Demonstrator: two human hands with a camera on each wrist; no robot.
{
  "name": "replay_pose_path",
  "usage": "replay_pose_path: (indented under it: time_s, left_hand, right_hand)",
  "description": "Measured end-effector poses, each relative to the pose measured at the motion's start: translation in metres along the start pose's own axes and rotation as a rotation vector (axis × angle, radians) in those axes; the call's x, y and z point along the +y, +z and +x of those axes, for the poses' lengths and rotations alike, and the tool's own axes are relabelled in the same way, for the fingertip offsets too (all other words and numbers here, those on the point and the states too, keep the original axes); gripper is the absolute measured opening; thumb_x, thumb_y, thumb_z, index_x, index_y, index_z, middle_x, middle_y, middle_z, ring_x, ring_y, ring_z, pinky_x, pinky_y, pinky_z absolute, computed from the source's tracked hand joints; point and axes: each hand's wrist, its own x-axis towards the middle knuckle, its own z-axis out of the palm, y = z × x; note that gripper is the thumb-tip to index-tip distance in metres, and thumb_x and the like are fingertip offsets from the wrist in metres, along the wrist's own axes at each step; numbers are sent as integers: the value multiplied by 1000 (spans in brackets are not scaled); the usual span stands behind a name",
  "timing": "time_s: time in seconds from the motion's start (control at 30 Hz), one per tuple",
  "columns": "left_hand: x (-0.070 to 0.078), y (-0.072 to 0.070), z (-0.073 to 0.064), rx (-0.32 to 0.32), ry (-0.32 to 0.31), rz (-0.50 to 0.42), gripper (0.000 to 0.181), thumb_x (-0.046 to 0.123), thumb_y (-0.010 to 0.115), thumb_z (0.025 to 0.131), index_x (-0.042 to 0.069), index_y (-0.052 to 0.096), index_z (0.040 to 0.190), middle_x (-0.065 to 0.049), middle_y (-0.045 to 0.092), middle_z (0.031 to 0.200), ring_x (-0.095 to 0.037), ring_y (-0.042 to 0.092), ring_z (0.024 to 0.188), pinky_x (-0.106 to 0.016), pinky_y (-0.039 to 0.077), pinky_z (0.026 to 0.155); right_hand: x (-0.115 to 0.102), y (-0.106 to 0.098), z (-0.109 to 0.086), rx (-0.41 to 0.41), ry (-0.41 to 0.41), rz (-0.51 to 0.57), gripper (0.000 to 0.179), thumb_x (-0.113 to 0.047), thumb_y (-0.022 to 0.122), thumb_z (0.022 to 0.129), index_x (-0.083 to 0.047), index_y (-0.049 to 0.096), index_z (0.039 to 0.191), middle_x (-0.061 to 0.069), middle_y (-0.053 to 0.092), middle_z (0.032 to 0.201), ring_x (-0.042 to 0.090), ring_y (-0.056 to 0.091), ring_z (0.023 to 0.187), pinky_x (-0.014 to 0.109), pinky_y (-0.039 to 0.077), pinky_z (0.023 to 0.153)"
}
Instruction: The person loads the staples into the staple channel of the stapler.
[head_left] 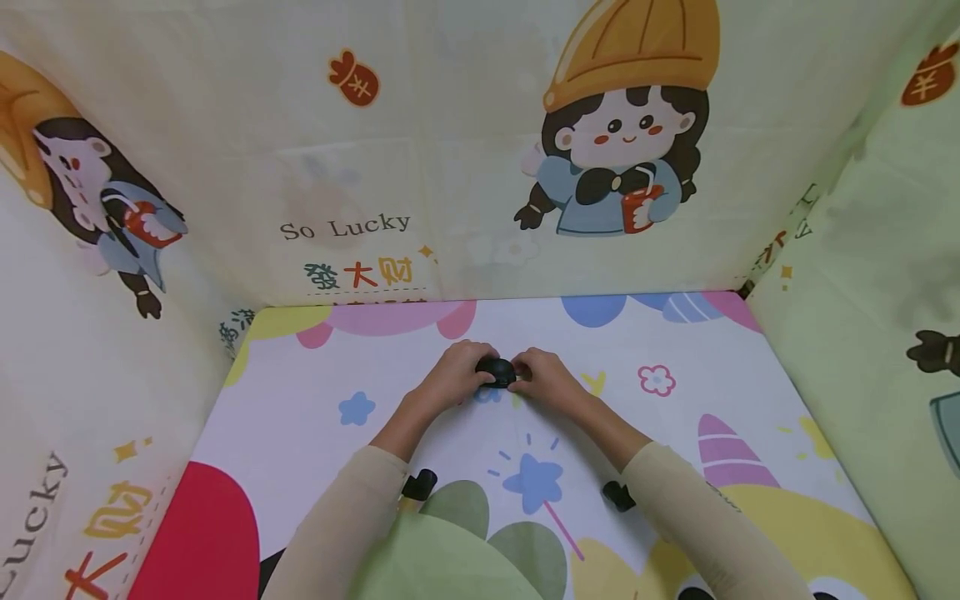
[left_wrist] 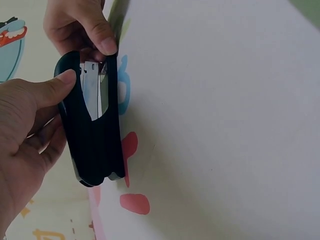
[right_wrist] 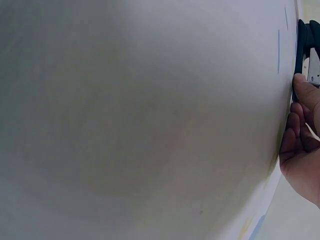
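Both hands meet at a black stapler toward the far side of the table. My left hand grips its body from the left, with the thumb on top, as the left wrist view shows. At the other end, my right hand pinches the stapler's tip, its thumb laid against the base. Between the dark upper arm and the base, a silver metal magazine shows through the gap. In the right wrist view only part of the stapler appears at the right edge, above the curled fingers.
A white table cover with colourful cartoon prints lies under the hands. Printed cloth walls rise at the back, left and right. Small black devices show by the left forearm and the right forearm.
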Motion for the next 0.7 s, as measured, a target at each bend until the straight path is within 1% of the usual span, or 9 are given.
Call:
replay_pose_path:
  time_s: [0.23, 0.4, 0.53, 0.7]
  left_hand:
    - [2, 3, 3, -20, -15, 23, 27, 13, 79, 91, 7, 75, 117, -8, 76, 113, -25, 62, 104, -42, 53, 97]
    - [6, 4, 4, -35, 3, 72, 24, 11, 79, 91, 6, 75, 114, -9, 76, 110, -25, 61, 102, -41, 53, 94]
    - [7, 6, 4, -28, 14, 99, 22, 11, 79, 91, 7, 75, 112, -8, 76, 108, -24, 60, 99, -40, 53, 91]
    - [6, 7, 4, -24, -4, 82, 24, 12, 79, 92, 7, 75, 115, -8, 75, 111, -23, 60, 101, -40, 53, 93]
  right_hand:
    - [0, 1, 2, -6, 10, 1, 31, -19, 85, 87, -4, 74, 111, 6, 68, 99, 17, 62, 88, 33, 55, 81]
    - [1, 1, 1, -5, 10, 3, 31, -19, 85, 87, -4, 74, 111, 6, 69, 100, 17, 63, 90, 33, 56, 82]
    - [2, 1, 1, -9, 13, 10, 31, -19, 84, 87, -3, 74, 112, 7, 69, 102, 18, 64, 92, 34, 57, 83]
    - [3, 1, 1, -16, 12, 23, 30, -19, 84, 88, -3, 74, 112, 7, 69, 102, 18, 64, 93, 34, 57, 84]
